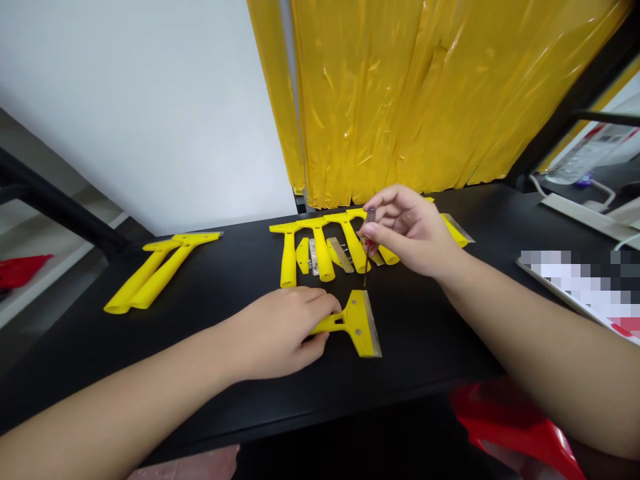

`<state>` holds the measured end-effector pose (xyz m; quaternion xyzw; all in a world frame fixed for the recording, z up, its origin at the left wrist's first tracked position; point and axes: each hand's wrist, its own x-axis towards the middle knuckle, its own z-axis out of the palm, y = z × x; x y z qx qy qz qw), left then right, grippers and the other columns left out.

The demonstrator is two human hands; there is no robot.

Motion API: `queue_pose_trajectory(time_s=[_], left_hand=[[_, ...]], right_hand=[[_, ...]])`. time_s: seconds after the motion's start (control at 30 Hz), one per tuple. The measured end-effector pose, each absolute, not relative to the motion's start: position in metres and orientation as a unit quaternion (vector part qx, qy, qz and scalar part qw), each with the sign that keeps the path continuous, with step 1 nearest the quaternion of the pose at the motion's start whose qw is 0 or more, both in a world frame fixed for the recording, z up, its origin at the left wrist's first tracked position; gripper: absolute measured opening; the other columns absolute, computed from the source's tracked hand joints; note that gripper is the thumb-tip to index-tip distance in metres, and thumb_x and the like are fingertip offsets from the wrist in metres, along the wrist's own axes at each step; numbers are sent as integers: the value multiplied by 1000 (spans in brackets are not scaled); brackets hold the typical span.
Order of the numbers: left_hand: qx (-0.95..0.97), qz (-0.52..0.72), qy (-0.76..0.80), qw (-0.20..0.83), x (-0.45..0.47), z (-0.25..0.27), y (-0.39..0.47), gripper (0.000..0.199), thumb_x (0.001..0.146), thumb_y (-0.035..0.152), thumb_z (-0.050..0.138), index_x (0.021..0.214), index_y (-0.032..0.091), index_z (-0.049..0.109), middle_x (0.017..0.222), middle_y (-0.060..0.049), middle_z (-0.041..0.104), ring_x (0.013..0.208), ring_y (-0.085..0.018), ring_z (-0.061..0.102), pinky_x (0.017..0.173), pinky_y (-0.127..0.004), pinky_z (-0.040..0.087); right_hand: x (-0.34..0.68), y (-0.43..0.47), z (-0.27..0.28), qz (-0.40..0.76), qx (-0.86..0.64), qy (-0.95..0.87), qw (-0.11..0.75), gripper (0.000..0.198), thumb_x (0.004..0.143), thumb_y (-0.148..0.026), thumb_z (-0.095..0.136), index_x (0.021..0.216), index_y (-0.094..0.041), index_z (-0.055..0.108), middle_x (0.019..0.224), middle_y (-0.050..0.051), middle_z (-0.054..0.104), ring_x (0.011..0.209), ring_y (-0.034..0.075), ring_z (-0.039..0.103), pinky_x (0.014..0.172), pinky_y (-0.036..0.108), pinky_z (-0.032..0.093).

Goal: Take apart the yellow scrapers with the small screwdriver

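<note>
My left hand (287, 332) is closed around the handle of a yellow scraper (357, 323) lying on the black table. The scraper's head points right, with a metal blade along its edge and two screws showing. Above it, my right hand (407, 230) pinches a small screwdriver (371, 217) by its dark, see-through handle. The thin shaft points down, its tip close to the scraper head's far end; whether it touches I cannot tell. Behind my hands lies a row of yellow scraper handles (324, 250), with loose blades (341, 255) and yellow plates (303, 255) between them. My right hand partly hides the row.
Two more yellow scrapers (167, 270) lie together on the left of the black table (225, 413). A grey-white panel (150, 113) and yellow plastic sheeting (400, 100) stand behind. At right is a power strip (590, 217); a red object (520, 427) sits below the front edge.
</note>
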<state>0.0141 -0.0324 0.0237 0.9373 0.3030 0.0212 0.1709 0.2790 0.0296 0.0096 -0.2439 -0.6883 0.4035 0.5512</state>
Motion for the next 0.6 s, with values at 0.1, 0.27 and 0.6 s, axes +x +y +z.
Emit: queue_pose_trajectory(time_s=[0.1,0.27,0.6], left_hand=[[929,57,308,195,11,31,-41,29,103,19,49,127,21,66,116,-8,77,102,-24,76,91,-39,60],[913,77,347,200,3,23,-46,33,110,24,40,139,19,55,118,-12,76,98,-25,77,87,-41,62],[945,126,299,36,7,1,-43,18,109,22,54,123,15,62,115,-11,75,101,-29,75,90,-48,65]], right_hand=[[282,32,13,393,-252,-665,583,30,92,-38,85,107,-26,62,81,-3,68,63,13,70,57,26,65],[283,35,17,395,-274,-624,616,39,87,-48,89,104,-28,59,80,-2,69,63,15,70,53,27,63],[276,21,12,403,-261,-663,575,32,92,-42,85,107,-28,61,83,-2,70,63,15,71,56,29,65]])
